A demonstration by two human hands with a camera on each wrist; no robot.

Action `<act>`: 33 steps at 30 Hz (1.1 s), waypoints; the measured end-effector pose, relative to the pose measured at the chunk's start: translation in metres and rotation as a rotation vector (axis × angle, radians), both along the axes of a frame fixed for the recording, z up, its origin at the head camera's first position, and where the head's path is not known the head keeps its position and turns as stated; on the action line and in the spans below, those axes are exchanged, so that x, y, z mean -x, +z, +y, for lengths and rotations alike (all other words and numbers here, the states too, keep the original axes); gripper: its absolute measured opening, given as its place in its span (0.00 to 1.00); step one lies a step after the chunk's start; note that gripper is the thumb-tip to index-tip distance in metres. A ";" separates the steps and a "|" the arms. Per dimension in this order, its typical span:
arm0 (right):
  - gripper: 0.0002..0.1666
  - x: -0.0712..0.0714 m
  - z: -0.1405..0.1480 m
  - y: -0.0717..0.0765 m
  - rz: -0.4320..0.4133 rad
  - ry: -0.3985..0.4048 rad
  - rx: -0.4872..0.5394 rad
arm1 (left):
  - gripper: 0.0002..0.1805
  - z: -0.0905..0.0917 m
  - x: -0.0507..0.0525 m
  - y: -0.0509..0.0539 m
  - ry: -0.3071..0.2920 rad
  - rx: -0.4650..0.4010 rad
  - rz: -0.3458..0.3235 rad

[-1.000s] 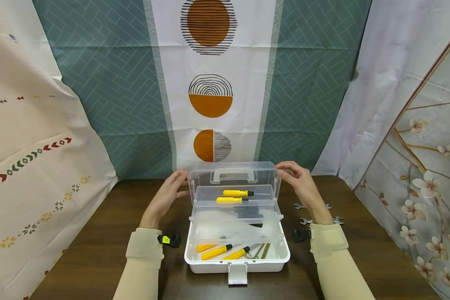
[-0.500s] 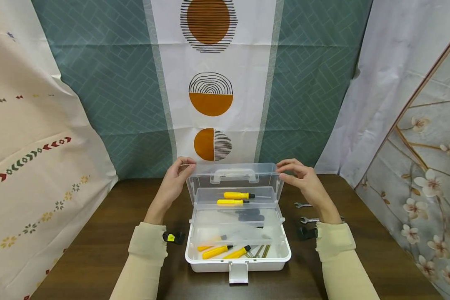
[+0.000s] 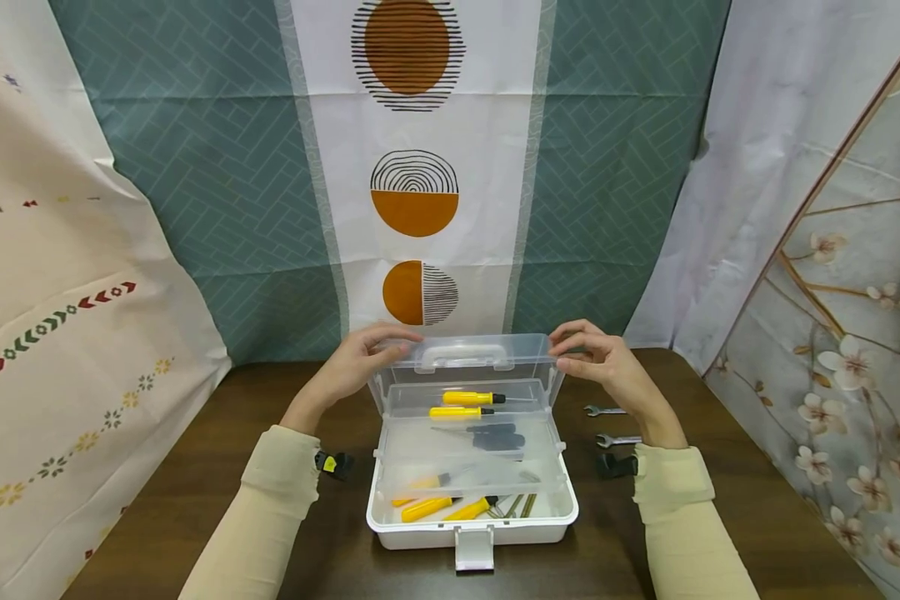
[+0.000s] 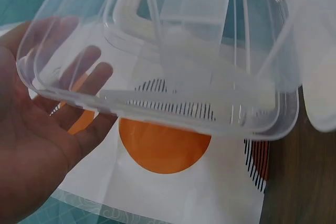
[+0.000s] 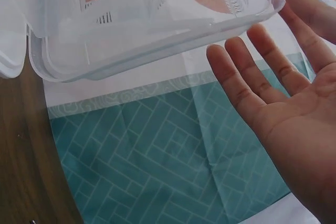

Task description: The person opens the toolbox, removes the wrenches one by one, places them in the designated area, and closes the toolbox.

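Observation:
A white toolbox [image 3: 472, 533] stands open with its clear lid [image 3: 487, 343] raised and tiered clear trays [image 3: 412, 400] spread inside. My left hand [image 3: 360, 367] reaches over the lid's top left corner. In the left wrist view its extended fingers [image 4: 86, 69] show through the clear plastic. My right hand [image 3: 600, 362] is at the lid's top right corner, its fingers spread. In the right wrist view one fingertip meets that corner while other fingertips stay just off the lid's edge. Yellow-handled screwdrivers [image 3: 472, 398] lie on the upper tray, and more yellow-handled tools [image 3: 426, 508] lie in the base.
Wrenches [image 3: 618, 440] lie on the dark wooden table [image 3: 210, 467] right of the toolbox, partly hidden by my right forearm. A white latch [image 3: 474, 550] hangs from the toolbox front. Patterned cloths [image 3: 607, 167] hang behind the table and along both sides.
My left hand has moved from the lid's left side up over its top left corner. The lid has tilted slightly forward, and the trays have sunk a little. My right hand stays at its corner.

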State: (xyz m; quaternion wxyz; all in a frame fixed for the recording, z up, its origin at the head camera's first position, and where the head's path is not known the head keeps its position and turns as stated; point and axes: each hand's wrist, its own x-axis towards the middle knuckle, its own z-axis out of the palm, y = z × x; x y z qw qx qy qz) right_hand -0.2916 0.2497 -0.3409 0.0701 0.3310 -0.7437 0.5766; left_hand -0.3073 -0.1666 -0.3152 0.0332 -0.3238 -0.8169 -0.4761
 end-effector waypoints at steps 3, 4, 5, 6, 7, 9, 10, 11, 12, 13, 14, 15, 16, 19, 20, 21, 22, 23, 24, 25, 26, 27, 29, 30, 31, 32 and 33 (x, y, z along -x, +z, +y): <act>0.10 -0.001 0.001 0.000 0.008 0.016 -0.011 | 0.17 -0.001 -0.001 0.001 -0.009 0.027 -0.017; 0.10 -0.001 0.002 0.001 0.012 0.020 -0.019 | 0.17 -0.002 -0.001 0.001 -0.009 0.033 -0.020; 0.10 -0.002 0.002 0.002 0.015 0.024 -0.027 | 0.17 -0.002 -0.002 0.001 -0.007 0.036 -0.022; 0.10 -0.003 0.002 0.003 0.016 0.026 -0.036 | 0.17 -0.002 -0.002 0.001 -0.005 0.038 -0.024; 0.10 -0.004 0.002 0.004 0.018 0.026 -0.047 | 0.17 -0.002 -0.002 0.001 -0.003 0.037 -0.026; 0.11 -0.006 0.003 0.007 0.028 0.017 -0.069 | 0.17 -0.003 -0.004 0.001 -0.002 0.036 -0.025; 0.11 -0.008 0.002 0.009 0.033 0.012 -0.075 | 0.17 -0.003 -0.005 0.001 -0.004 0.036 -0.022; 0.11 -0.009 0.002 0.010 0.038 0.008 -0.079 | 0.17 -0.003 -0.005 0.001 -0.004 0.037 -0.018; 0.12 -0.010 0.001 0.012 0.040 0.002 -0.083 | 0.17 -0.003 -0.006 0.000 -0.007 0.037 -0.015; 0.12 -0.011 -0.001 0.014 0.044 -0.001 -0.090 | 0.17 -0.003 -0.007 0.000 -0.010 0.039 -0.009; 0.13 -0.012 -0.002 0.015 0.049 -0.002 -0.099 | 0.17 -0.003 -0.009 0.000 -0.010 0.044 -0.002; 0.13 -0.012 -0.004 0.017 0.052 0.003 -0.106 | 0.17 -0.003 -0.010 -0.001 -0.011 0.048 0.005; 0.13 -0.012 -0.006 0.018 0.056 0.007 -0.119 | 0.17 -0.004 -0.010 -0.001 -0.013 0.052 0.014; 0.13 -0.010 -0.011 0.022 0.080 0.007 -0.185 | 0.16 -0.004 -0.013 -0.002 -0.011 0.062 0.039; 0.13 -0.009 -0.013 0.024 0.087 0.008 -0.204 | 0.16 -0.003 -0.014 -0.002 -0.009 0.064 0.048; 0.14 -0.007 -0.015 0.025 0.090 0.011 -0.220 | 0.16 -0.003 -0.014 -0.003 -0.008 0.066 0.055; 0.14 -0.006 -0.016 0.026 0.092 0.014 -0.237 | 0.16 -0.003 -0.014 -0.003 -0.007 0.070 0.064; 0.14 -0.006 -0.018 0.027 0.092 0.020 -0.251 | 0.15 -0.003 -0.016 -0.004 -0.003 0.075 0.071; 0.14 -0.005 -0.019 0.028 0.089 0.031 -0.261 | 0.15 -0.004 -0.017 -0.004 0.000 0.080 0.077; 0.15 -0.004 -0.021 0.028 0.086 0.041 -0.272 | 0.15 -0.004 -0.018 -0.004 0.003 0.084 0.083; 0.15 -0.004 -0.023 0.028 0.084 0.054 -0.280 | 0.15 -0.004 -0.019 -0.004 0.007 0.088 0.090; 0.15 -0.004 -0.024 0.028 0.082 0.065 -0.289 | 0.15 -0.004 -0.020 -0.004 0.011 0.091 0.095; 0.16 -0.004 -0.028 0.028 0.084 0.088 -0.305 | 0.14 -0.004 -0.022 -0.004 0.017 0.094 0.105; 0.17 -0.004 -0.029 0.027 0.088 0.095 -0.315 | 0.14 -0.004 -0.024 -0.004 0.018 0.093 0.106; 0.17 -0.005 -0.030 0.027 0.089 0.101 -0.323 | 0.14 -0.004 -0.024 -0.005 0.018 0.092 0.110; 0.18 -0.005 -0.031 0.027 0.092 0.110 -0.327 | 0.14 -0.004 -0.025 -0.005 0.017 0.091 0.114; 0.18 -0.006 -0.032 0.026 0.096 0.116 -0.329 | 0.15 -0.004 -0.025 -0.006 0.014 0.089 0.118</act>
